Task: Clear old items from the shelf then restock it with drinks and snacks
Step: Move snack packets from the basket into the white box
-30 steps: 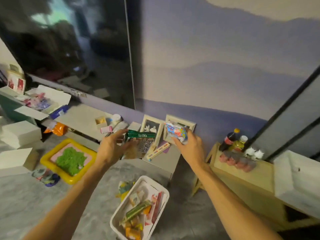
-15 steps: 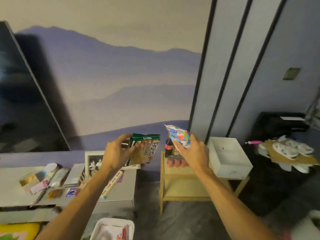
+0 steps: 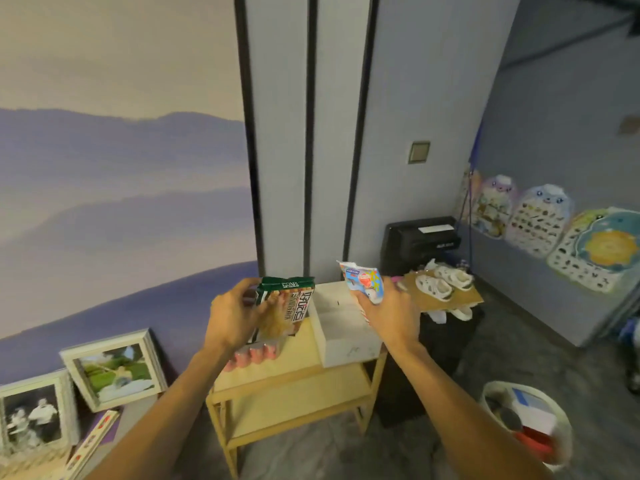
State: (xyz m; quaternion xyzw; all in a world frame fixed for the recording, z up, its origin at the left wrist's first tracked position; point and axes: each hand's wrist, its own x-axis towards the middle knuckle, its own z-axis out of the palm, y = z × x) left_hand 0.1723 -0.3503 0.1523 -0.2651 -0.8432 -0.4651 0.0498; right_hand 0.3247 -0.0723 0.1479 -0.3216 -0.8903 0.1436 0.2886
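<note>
Both hands were raised in front of the shelf (image 3: 294,386), each holding a snack. The left hand (image 3: 235,313) gripped a green packet (image 3: 285,311) by its left edge, fingers curled round it, so that the printed face stood upright and tilted a little to the right. The right hand (image 3: 389,311) pinched a blue-and-white pouch (image 3: 363,280) near its lower end, and the crimped top stuck up above the fist. The two packets were apart and level with each other, above the shelf's top board.

The shelf was a low one of pale wood, standing on the grey floor against the wall panels. On its top board a white box (image 3: 343,327) sat at the right side, reaching the right edge. A row of pink bottles (image 3: 252,355) stood at the left front, partly hidden behind the left hand and the green packet.

Left of the shelf, two photo frames (image 3: 114,368) leaned against the mountain mural on a low grey surface (image 3: 130,415), with a patterned strip (image 3: 93,441) lying in front of them. Right of the shelf stood a black bin (image 3: 422,237), and beside it a sheet of cardboard (image 3: 446,299) carried white shoes (image 3: 443,282). Animal posters (image 3: 540,220) hung on the right wall. A white basket (image 3: 557,420) of mixed items sat on the floor near the right forearm.
</note>
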